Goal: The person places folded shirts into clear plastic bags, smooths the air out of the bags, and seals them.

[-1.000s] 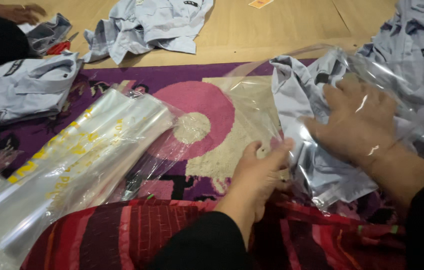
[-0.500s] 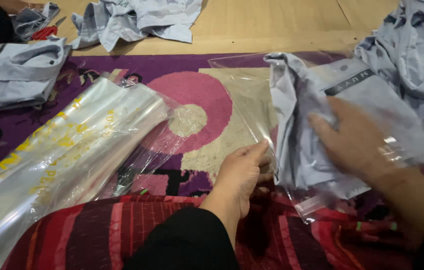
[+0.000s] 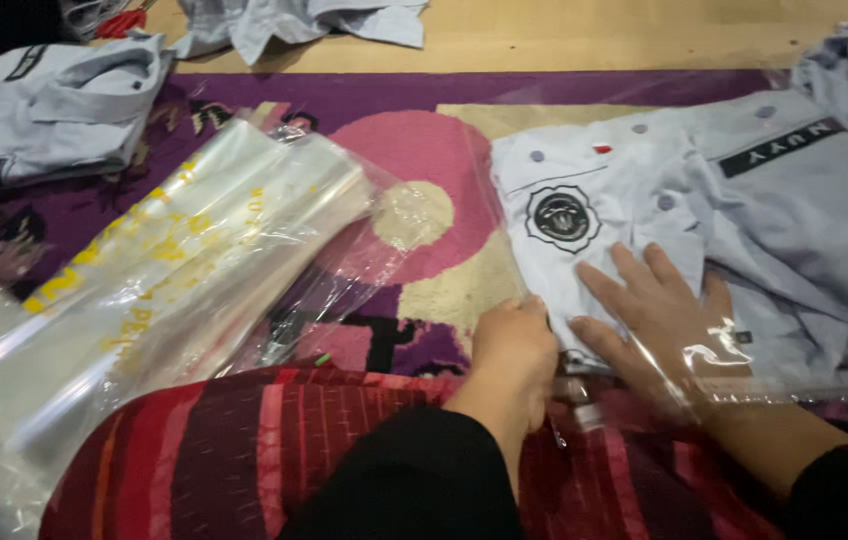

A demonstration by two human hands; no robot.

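Right hand [image 3: 659,320] flat inside clear bag [image 3: 744,370], fingers spread on folded shirt [image 3: 594,215] lying on rug [image 3: 424,150] near its right edge; left hand [image 3: 514,345] fingers curled, pinching the bag's open edge.

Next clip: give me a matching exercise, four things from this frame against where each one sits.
Things:
1. left hand
2. right hand
3. stack of clear bags
4. folded shirt

Places:
A. far left on the purple rug
B. inside the clear bag, flat on the badge shirt
C. left of centre, lying diagonally
D. gripping the bag's near edge

Pairs: 1-D, 2-B, 3-C, 4-A
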